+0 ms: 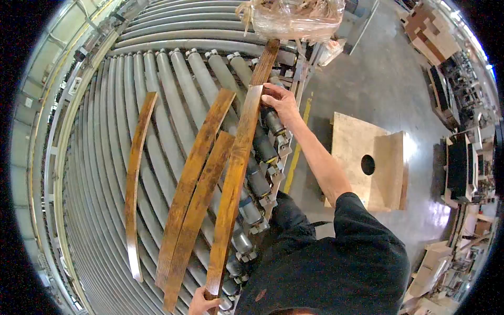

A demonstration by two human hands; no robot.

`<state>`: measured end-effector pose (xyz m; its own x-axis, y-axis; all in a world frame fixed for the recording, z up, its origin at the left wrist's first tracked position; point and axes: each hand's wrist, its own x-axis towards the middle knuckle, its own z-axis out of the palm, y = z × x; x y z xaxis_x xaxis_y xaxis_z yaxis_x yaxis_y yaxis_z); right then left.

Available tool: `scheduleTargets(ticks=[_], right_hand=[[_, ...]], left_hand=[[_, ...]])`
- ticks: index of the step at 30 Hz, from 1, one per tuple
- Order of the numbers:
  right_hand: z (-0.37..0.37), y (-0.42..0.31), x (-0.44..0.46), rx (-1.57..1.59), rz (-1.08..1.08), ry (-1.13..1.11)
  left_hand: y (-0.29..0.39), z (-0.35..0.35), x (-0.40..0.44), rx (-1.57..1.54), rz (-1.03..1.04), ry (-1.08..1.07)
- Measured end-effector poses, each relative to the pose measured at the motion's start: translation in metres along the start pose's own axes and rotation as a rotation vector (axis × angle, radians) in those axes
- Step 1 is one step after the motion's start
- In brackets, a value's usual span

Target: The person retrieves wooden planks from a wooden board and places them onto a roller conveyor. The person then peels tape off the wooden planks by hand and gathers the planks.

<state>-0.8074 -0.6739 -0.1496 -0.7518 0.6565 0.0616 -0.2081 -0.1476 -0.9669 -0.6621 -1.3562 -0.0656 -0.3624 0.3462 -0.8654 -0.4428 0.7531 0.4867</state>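
Note:
A long brown wooden plank (235,181) lies at a slant over the grey rollers, with a hand at each end. At its far end, my right hand (281,101) is closed, thumb and fingers pinching the plank's edge. My left hand (201,303) grips the near end, partly cut off by the frame's bottom. Beyond the far end, another dark plank (266,62) runs on in line under a plastic-wrapped bundle (296,20); whether the two planks touch I cannot tell. To the left lie two mottled planks side by side, a longer one (197,176) and a shorter one (202,215).
A separate narrow plank (137,178) rests farther left on the roller conveyor (113,157). Right of the conveyor, a plywood piece with a round hole (349,152) stands on the concrete floor near a yellow line (297,152). Cardboard boxes (430,31) sit at the far right.

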Motion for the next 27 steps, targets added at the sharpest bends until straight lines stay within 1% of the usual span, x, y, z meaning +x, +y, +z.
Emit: scheduleTargets(ticks=[2, 3, 4, 5, 6, 9, 10, 11, 13, 14, 17, 19, 20, 21, 23, 24, 25, 26, 27], right_hand=[[-0.001, -0.001, 0.0, -0.087, -0.022, 0.016], [-0.002, -0.001, -0.002, -0.151, -0.034, 0.022], [-0.002, -0.002, -0.004, -0.216, -0.046, 0.028], [-0.002, -0.002, -0.006, -0.201, -0.032, 0.046], [-0.002, -0.002, -0.007, -0.186, -0.02, 0.063], [-0.001, -0.006, -0.01, -0.107, 0.024, 0.076], [0.002, -0.01, -0.012, -0.071, 0.04, 0.068], [0.012, -0.022, -0.02, -0.054, 0.02, 0.132], [0.002, -0.013, -0.024, -0.211, 0.048, 0.155], [-0.003, -0.002, -0.025, -0.292, -0.031, 0.16], [0.008, -0.022, -0.039, -0.243, 0.001, 0.137], [0.021, -0.045, -0.036, -0.26, -0.07, 0.19], [0.031, -0.065, -0.033, -0.284, -0.101, 0.174], [0.042, -0.084, -0.029, -0.31, -0.136, 0.162], [0.076, -0.108, -0.018, -0.211, -0.209, 0.134], [0.096, -0.116, -0.01, -0.164, -0.254, 0.12], [0.117, -0.122, -0.003, -0.079, -0.234, 0.07], [0.133, -0.115, 0.008, -0.058, -0.252, 0.034], [0.146, -0.103, 0.023, -0.044, -0.279, 0.003]], left_hand=[[0.003, 0.0, 0.002, 0.052, 0.019, 0.041], [0.005, 0.003, 0.0, 0.032, -0.011, 0.066], [0.033, 0.013, -0.009, 0.012, -0.042, 0.091], [0.048, 0.018, -0.013, -0.007, -0.071, 0.116], [0.033, 0.016, -0.006, 0.227, 0.037, 0.197], [0.085, 0.04, -0.02, 0.287, 0.309, 0.328], [0.091, 0.048, -0.016, 0.407, 0.485, 0.49], [0.075, 0.049, -0.012, 0.496, 0.52, 0.615], [0.058, 0.046, -0.014, 0.507, 0.527, 0.69], [0.054, 0.044, -0.016, 0.537, 0.531, 0.699], [0.04, 0.041, -0.022, 0.626, 0.553, 0.745], [0.041, 0.034, -0.021, 0.688, 0.595, 0.801], [0.028, 0.021, -0.016, 0.686, 0.628, 0.812], [0.038, 0.015, -0.021, 0.7, 0.588, 0.853], [0.085, -0.004, -0.029, 0.721, 0.52, 0.931], [0.094, -0.02, -0.025, 0.675, 0.468, 0.955], [0.103, -0.038, -0.023, 0.628, 0.418, 0.973], [0.128, -0.052, -0.027, 0.63, 0.46, 0.974], [0.141, -0.061, -0.025, 0.65, 0.483, 1.06]])
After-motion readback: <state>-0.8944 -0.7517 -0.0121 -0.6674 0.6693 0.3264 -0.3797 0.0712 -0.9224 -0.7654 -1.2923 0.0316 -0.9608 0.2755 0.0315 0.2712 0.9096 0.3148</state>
